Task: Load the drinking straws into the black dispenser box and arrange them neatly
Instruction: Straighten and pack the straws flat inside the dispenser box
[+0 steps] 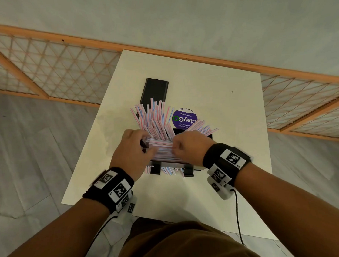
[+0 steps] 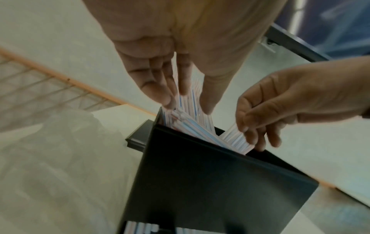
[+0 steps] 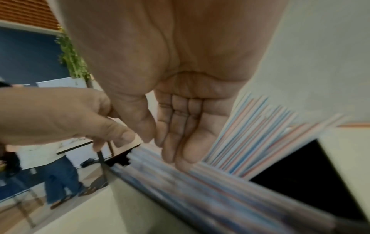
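Where straws (image 1: 155, 119) overhang the box (image 2: 210, 182), left hand (image 1: 132, 156) and right hand (image 1: 189, 147) press, fingers (image 3: 174, 126) straight.

Matt black dispenser box (image 2: 210, 182), smooth striped straws (image 1: 155, 117), wooden lattice screen (image 1: 50, 67).

Head view: we see dispenser box (image 1: 189, 171) only as black feet, rest hidden under straws (image 1: 155, 119), left hand (image 1: 133, 152) and right hand (image 1: 189, 147). Fingertips of both hands hidden from us. Straws cover near end of black lid (image 1: 156, 90) and edge of purple label (image 1: 184, 118); small print unreadable. Right wrist view: near straws blurred. Left wrist view: box bottom cut by lower edge.
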`<state>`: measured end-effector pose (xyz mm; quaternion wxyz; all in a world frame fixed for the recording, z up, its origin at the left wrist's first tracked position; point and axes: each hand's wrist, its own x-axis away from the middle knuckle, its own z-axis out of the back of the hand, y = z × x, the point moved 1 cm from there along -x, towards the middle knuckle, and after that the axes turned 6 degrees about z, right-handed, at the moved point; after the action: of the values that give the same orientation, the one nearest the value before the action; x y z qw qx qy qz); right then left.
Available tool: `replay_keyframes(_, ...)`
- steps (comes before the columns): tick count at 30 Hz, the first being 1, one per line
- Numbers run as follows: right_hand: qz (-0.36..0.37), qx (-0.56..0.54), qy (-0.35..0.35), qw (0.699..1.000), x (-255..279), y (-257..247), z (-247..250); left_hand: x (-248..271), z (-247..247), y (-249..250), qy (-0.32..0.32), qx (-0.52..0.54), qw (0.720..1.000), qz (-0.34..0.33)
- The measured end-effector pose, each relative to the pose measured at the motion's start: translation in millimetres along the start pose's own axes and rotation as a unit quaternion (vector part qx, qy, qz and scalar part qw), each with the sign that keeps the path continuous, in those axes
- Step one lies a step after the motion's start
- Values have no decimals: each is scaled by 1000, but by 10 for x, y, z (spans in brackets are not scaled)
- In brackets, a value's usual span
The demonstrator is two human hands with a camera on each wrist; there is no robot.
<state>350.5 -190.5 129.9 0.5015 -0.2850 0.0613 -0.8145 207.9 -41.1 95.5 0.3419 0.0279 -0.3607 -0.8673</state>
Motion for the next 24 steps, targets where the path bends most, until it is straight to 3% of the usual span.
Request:
replay_keyframes(5,-131,74,-36,988,72,212,26,12,-30,11,-43,-125,988,-78)
replay_keyframes(9,-131,72,-119,982,-30,242,-131,4,-129,4,-67,-154,981,-99)
replay_keyframes(24,-154,-27,-204,966,-475,414,-291,-2,-195,33,-74,-214,966,-127)
